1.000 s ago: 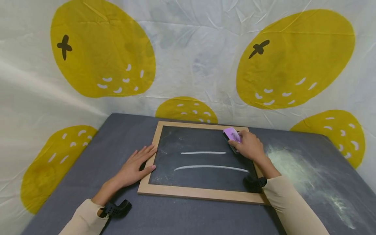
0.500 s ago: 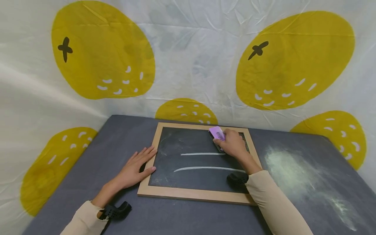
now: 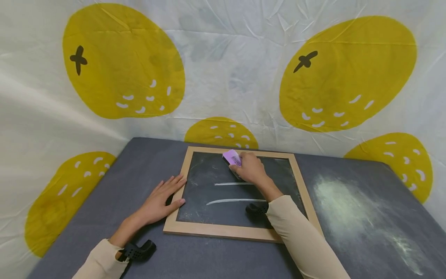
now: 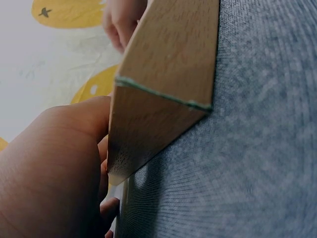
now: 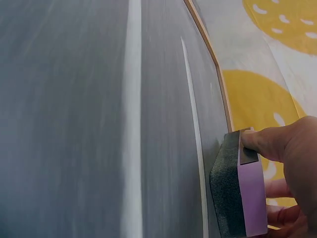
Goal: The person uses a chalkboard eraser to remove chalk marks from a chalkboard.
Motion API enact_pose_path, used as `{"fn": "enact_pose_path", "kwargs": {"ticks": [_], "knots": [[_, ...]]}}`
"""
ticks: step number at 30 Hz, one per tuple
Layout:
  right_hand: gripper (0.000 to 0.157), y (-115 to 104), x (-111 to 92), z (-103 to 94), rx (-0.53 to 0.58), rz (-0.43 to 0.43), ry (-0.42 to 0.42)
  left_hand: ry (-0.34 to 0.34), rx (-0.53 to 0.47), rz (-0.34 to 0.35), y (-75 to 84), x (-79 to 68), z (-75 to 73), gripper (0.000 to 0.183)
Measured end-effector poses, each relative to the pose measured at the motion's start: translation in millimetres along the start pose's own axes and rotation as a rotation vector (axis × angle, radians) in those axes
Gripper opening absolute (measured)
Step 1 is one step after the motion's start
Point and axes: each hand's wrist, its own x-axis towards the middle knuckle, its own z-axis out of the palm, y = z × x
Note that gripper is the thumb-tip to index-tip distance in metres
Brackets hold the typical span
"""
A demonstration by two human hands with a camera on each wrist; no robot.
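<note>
Chalkboard lies flat on the dark table, ringed by a pale wooden frame. Board surface carries 2 white, roughly horizontal strokes: upper chalk line, right end hidden behind the person's arm; lower chalk line, slightly bowed, likewise covered at its right end. Eraser, violet on top with a dark pad beneath, is at the upper middle of the board, just beyond the upper line and near the far rail; pad faces the board, full-face contact cannot be judged. Right hand closed about the eraser: in the right wrist view the thumb presses a dark patch at 1 end of the violet body, other fingers on the opposite side. Left hand extended, fingers straight and slightly spread, resting on the left rail, thumb apart from the fingers; grips nothing. Left wrist view: frame corner with a greenish seam beside this hand, fingers partly hidden. Each wrist bears a black device, left device above the table, right device over the board. Pale chalk smear on the table right of the frame. White cloth with yellow fruit-like shapes stands behind.
</note>
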Motion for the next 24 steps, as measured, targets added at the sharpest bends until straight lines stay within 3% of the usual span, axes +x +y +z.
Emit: {"fn": "enact_pose_path", "kwargs": {"ticks": [5,11,24], "knots": [[0.039,-14.2,5.8,8.6,-0.013,-0.067,-0.039,-0.020,0.006,-0.010,-0.5,-0.1,-1.0,0.066],[0.046,-24.0,7.1,10.1,-0.030,-0.159,-0.104,-0.015,0.003,-0.014,-0.6,0.3,-0.3,0.065],[0.046,-18.1,2.9,-5.9,-0.036,-0.348,-0.230,-0.029,0.004,-0.034,1.2,1.2,-1.0,0.065]]}}
